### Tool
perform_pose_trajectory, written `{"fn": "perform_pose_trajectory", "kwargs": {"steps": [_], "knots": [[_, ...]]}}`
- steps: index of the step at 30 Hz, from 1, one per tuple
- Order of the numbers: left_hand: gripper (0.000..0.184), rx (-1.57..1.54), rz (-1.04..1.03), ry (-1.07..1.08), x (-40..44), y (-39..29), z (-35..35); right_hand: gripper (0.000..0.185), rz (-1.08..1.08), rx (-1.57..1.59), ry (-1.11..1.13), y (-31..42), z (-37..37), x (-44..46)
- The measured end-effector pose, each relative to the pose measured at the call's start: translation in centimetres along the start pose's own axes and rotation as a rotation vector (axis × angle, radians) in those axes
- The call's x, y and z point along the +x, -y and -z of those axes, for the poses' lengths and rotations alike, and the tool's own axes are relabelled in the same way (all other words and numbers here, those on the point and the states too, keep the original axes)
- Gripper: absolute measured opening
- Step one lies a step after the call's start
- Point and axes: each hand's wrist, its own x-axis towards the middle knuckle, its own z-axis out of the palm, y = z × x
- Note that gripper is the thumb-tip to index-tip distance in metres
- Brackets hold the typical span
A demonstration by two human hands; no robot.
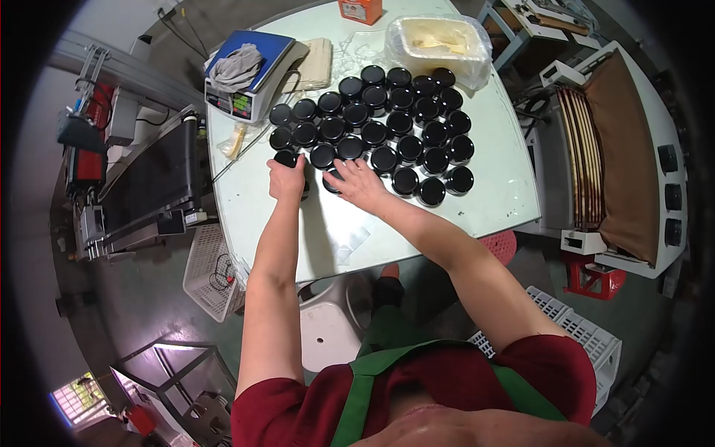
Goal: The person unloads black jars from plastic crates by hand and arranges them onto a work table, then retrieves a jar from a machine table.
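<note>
Many jars with glossy black lids stand close together on the white table. My left hand is closed around a black-lidded jar at the near left corner of the group, its thumb on the right side. Just to the right, my right hand has its fingers on another black-lidded jar at the near edge. Its thumb and fingertips curl about that lid. Parts of both held jars are hidden by my hands.
A blue-topped scale with a grey cloth stands at the back left. A lined plastic tub and an orange box are at the back. A conveyor lies left, a heater-like machine right.
</note>
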Motion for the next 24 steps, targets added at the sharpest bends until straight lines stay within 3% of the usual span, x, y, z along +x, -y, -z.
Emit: {"fn": "perform_pose_trajectory", "kwargs": {"steps": [4, 11, 15, 16, 17, 18, 20, 22, 24], "knots": [[0.088, -0.005, 0.08, 0.002, -0.2, -1.5, -0.5, 0.064, -0.077, -0.003, -0.067, 0.8, 0.1, -0.5], [0.089, -0.018, 0.245, -0.001, -0.1, -3.3, -1.9, 0.062, -0.087, 0.329, -0.245, 4.1, 4.4, -8.3], [0.101, -0.259, 0.265, -0.09, 6.8, 0.1, -7.9, 0.058, -0.208, 0.446, 0.014, 7.1, 8.1, -15.9], [0.097, -0.53, 0.195, 0.044, 7.9, 0.6, -8.0, 0.056, -0.226, 0.457, 0.017, 7.7, 9.0, -18.0], [0.079, -1.054, 0.231, 0.385, 4.7, -1.5, -5.5, 0.054, -0.262, 0.465, 0.021, 8.4, 9.9, -20.1], [0.061, -1.076, 0.094, 0.771, 8.3, 0.6, -6.0, 0.049, -0.312, 0.503, 0.027, 9.2, 10.8, -22.0], [0.061, -1.035, 0.015, 1.093, 5.4, -0.3, -2.4, 0.045, -0.359, 0.477, -0.061, 10.5, 13.1, -25.9], [0.06, -0.781, -0.118, 0.966, 6.5, -0.2, -2.4, 0.045, -0.463, 0.554, -0.102, 11.9, 17.0, -29.8], [0.059, -0.243, -0.193, 0.407, 3.1, -2.1, -1.4, 0.046, -0.562, 0.532, -0.232, 13.2, 20.8, -33.7]]}}
